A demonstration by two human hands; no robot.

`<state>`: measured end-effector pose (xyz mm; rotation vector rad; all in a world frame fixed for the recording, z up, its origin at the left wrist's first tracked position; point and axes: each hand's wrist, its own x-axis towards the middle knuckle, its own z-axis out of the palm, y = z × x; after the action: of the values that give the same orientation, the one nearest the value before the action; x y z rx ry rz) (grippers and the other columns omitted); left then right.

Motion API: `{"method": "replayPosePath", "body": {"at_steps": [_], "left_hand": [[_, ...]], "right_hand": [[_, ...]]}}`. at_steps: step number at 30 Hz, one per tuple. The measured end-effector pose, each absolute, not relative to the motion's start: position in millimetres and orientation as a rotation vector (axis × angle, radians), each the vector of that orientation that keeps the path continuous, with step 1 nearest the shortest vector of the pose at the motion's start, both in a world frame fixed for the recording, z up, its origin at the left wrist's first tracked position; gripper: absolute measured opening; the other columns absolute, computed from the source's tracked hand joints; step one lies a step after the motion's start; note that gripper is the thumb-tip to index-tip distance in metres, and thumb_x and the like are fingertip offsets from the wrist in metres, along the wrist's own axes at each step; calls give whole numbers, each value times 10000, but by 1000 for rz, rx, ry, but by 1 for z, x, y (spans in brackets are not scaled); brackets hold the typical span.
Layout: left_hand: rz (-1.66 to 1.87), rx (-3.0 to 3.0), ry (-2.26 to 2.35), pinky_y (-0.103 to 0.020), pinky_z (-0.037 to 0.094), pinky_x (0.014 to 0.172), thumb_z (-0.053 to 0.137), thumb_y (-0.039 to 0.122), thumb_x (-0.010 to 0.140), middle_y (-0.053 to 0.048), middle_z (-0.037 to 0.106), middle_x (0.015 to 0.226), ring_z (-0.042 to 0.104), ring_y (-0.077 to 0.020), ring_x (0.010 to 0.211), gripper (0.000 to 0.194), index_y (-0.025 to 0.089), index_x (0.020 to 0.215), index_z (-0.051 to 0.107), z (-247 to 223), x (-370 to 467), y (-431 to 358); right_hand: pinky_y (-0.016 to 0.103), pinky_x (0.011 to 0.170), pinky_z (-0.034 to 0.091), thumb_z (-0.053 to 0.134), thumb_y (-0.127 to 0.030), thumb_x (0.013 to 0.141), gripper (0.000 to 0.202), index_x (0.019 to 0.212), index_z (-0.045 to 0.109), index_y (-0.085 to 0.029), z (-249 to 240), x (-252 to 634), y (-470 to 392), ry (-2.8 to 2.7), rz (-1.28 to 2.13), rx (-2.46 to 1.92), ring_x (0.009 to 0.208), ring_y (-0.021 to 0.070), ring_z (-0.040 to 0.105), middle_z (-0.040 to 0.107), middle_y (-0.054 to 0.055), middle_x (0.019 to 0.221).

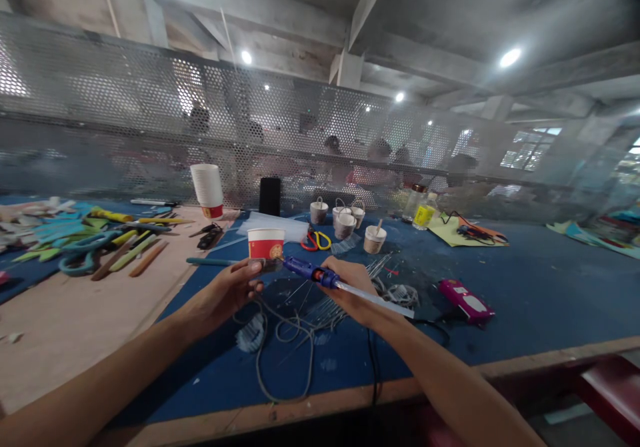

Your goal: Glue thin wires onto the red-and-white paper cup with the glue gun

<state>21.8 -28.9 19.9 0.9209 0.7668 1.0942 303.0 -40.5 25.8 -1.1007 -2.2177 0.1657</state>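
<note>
My left hand [235, 290] is closed on a red and white paper cup [266, 242], held upright above the blue mat. Grey cord is wound round the cup's lower end, and a loose length of cord [311, 360] lies in loops on the mat below. In my right hand [353, 287] is a blue hot glue gun [307, 270] with a clear glue stick [375, 299] sticking out of its back. The gun's nozzle points left and is at the cord-covered part of the cup; whether it touches cannot be made out.
Several small cord-wrapped cups [345, 224] stand behind, near red and yellow scissors [316, 239]. A stack of paper cups [207, 187] and a black phone [270, 196] are at the back left. Right lies a magenta box [466, 300]; left, blue-handled scissors [90, 250]. Perforated panel [300, 127] behind.
</note>
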Motion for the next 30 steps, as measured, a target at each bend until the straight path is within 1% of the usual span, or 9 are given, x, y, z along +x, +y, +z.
{"method": "replayPosePath", "body": {"at_steps": [4,6,10,14,16,20,26,30], "left_hand": [[1109,900,768,-195,516,543,866,259,767,-91,774,983,639,-109,629,301,145,1030,778,18,21,-28],[1109,892,774,-190,517,539,863,250,767,-77,767,961,636,-104,628,281,145,1014,777,17,21,-27],[1102,887,771,-182,519,526,846,222,778,-88,766,1033,634,-97,630,266,140,1020,774,17,20,-27],[1082,891,763,-177,519,527,832,230,804,-111,763,1109,635,-96,636,279,135,1060,775,19,21,-28],[1082,890,770,-176,517,525,835,229,801,-112,767,1101,638,-98,629,273,140,1052,779,20,21,-29],[1083,907,769,-180,514,529,839,227,796,-95,774,1020,641,-106,628,268,147,1046,782,21,22,-29],[1085,917,758,-179,508,525,830,225,805,-126,763,1124,635,-98,622,244,135,1028,786,20,24,-29],[1077,939,762,-171,504,527,863,257,774,-105,760,1080,630,-94,633,268,144,1006,792,19,24,-28]], "right_hand": [[227,629,314,642,-271,942,84,968,572,-232,24,303,-39,-2228,139,-1108,701,142,601,669,-21,821],[228,625,310,648,-266,937,89,960,570,-228,24,302,-38,-2231,138,-1115,696,142,599,664,-21,815],[228,629,311,655,-268,933,93,956,575,-228,23,303,-38,-2223,140,-1108,695,141,595,659,-23,806],[228,633,317,650,-276,937,93,953,574,-227,23,303,-38,-2214,155,-1089,696,141,594,662,-21,807],[228,632,317,643,-269,936,85,951,570,-228,23,303,-38,-2216,157,-1084,697,141,595,663,-22,809],[229,631,313,642,-256,929,83,947,564,-233,23,302,-38,-2227,155,-1092,698,142,594,660,-25,810],[229,634,311,646,-253,927,82,943,567,-234,24,302,-38,-2218,150,-1096,699,141,588,660,-27,807],[229,631,307,659,-257,923,95,930,567,-231,25,301,-39,-2219,157,-1100,691,140,584,661,-26,799]]}}
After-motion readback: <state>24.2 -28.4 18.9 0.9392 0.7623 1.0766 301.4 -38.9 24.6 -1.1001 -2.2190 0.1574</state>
